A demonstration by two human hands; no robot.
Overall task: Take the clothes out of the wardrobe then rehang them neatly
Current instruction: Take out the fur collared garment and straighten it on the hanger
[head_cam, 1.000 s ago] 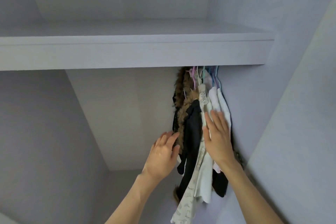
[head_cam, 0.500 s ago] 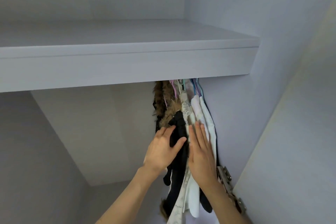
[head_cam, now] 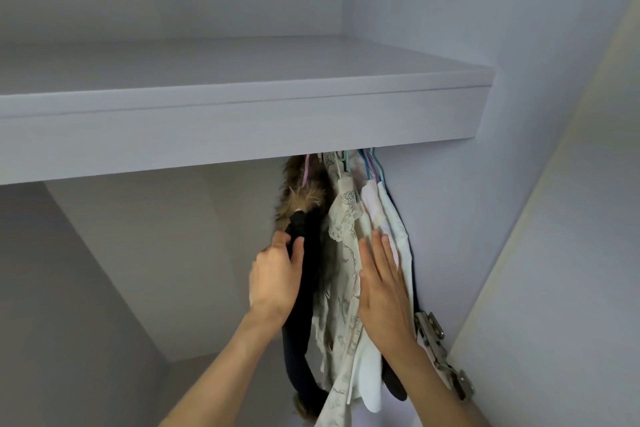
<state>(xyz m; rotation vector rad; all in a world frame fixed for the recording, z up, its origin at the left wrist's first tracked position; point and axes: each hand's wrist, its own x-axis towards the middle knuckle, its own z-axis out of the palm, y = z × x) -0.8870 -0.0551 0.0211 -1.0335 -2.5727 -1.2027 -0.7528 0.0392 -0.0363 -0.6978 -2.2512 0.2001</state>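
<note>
Nearest to me, the left hand [head_cam: 275,276] is gripping the black fur-trimmed coat [head_cam: 304,291], thumb and fingers curled round its sleeve. Beside it, the right hand [head_cam: 382,282] is lying flat with straight fingers against the patterned cream garment [head_cam: 341,253] and the white shirts [head_cam: 394,222], grasping nothing. I am seeing a metal door hinge [head_cam: 438,347] just right of that wrist. Farther in, the clothes are hanging bunched at the right wall on pastel hangers [head_cam: 370,166]; the rail is apparently hidden behind the grey shelf [head_cam: 242,121] above.
</note>
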